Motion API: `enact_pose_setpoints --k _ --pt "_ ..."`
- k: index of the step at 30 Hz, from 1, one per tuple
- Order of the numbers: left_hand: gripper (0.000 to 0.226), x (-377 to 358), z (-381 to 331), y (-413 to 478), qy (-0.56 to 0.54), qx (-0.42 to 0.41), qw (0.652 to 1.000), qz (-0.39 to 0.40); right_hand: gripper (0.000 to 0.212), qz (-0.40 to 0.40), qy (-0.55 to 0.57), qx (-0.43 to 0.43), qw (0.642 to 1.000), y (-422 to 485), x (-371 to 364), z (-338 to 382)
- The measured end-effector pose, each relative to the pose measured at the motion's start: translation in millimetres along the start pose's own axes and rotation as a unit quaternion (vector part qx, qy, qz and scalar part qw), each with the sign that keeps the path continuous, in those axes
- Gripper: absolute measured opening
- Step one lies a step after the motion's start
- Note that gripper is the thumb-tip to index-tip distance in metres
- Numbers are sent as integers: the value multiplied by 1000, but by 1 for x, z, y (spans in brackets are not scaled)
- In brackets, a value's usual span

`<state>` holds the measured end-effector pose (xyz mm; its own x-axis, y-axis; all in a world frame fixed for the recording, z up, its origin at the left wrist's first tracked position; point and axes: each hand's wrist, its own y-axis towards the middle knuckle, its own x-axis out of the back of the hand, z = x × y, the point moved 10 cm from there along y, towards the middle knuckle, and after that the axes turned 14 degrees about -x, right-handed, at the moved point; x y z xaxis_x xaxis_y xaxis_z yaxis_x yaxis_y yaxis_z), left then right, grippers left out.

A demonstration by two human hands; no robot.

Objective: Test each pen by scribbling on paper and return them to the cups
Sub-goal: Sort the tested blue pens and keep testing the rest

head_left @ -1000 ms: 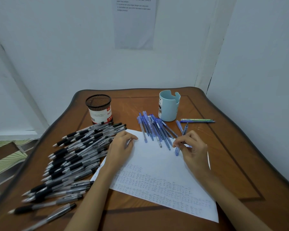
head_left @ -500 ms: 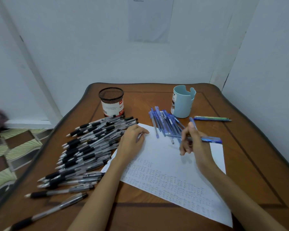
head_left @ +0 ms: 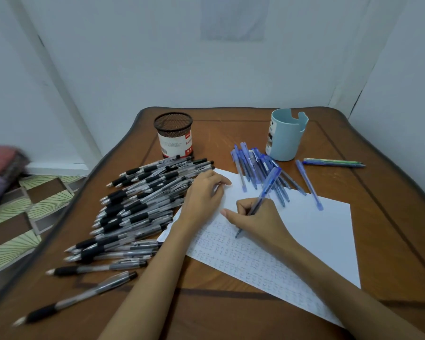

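R hand (head_left: 258, 217) has swung the blue pen (head_left: 264, 191) down into a writing grip, tip on the paper (head_left: 317, 229) at 7 o'clock, cap aimed at 1 o'clock toward the blue cup (head_left: 286, 139), nearer R than L hand (head_left: 204, 192), which rests loose on the sheet, holding nothing.

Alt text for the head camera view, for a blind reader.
A person's right hand holds a blue pen, tip on a sheet of paper partly covered in scribbles, while the left hand rests on its left edge. On the table lie a heap of black pens at left, blue pens beyond, a mesh cup and a light blue cup.
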<state>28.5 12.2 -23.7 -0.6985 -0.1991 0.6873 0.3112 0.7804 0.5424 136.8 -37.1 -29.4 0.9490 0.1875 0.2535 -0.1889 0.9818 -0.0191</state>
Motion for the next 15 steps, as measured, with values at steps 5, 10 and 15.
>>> enact_pose_setpoints --k 5,10,15 --pt "24 -2 2 0 10 0 1000 3 55 -48 28 6 998 4 11 -6" --pt "24 -2 2 0 13 -2 1000 3 50 -39 -12 15 999 4 6 -6" --pt "24 -1 1 0 10 0 1000 2 54 -43 -6 13 999 5 8 -6"
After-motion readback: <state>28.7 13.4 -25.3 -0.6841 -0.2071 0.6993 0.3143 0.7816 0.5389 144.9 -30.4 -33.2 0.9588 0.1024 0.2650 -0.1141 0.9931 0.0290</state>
